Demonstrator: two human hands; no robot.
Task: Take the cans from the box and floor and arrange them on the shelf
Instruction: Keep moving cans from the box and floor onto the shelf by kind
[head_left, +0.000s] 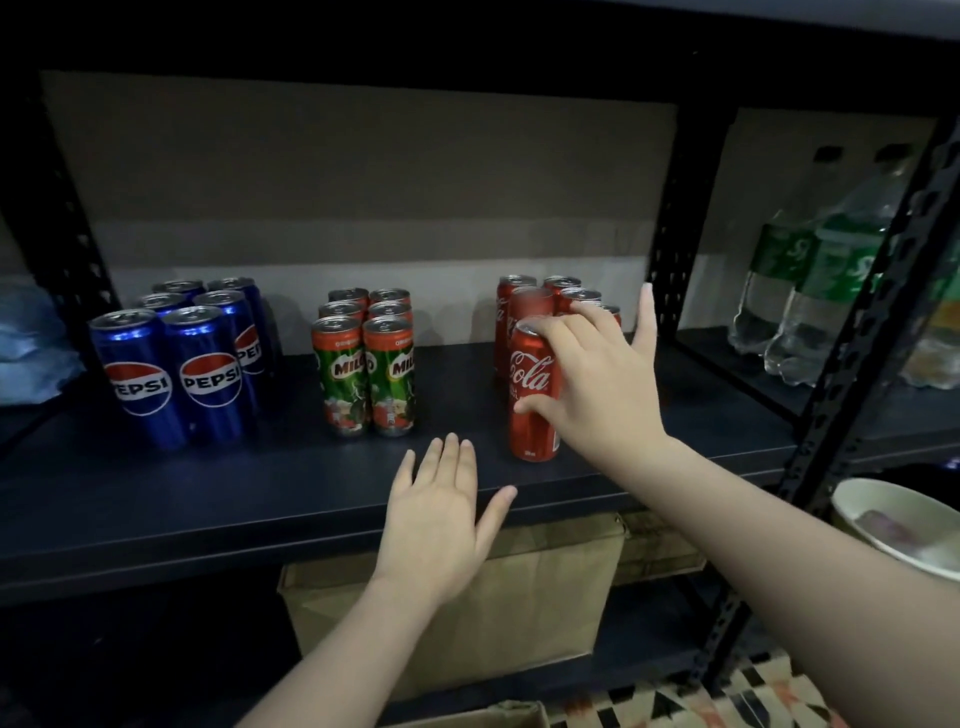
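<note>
1. Pepsi cans (171, 358) and Milo cans (363, 364) stand grouped on the shelf (260, 483) — done, I judge.
2. My right hand (597, 384) wraps the front Coca-Cola can (532, 395), standing upright on the shelf; left hand (441, 514) spread flat, empty.
3. Any cans left — hidden.

Left hand (439, 512) lying flat and palm-down, fingers straight and held together, thumb spreading out to the right, bare forearm running up from the lower left. Right hand (592, 384) reaching forward at the end of a long bare forearm coming in from the lower right, thumb and curled fingers closing around something upright, index finger draping over its top. Little finger of that hand sticking straight up, apart from the other fingers.
</note>
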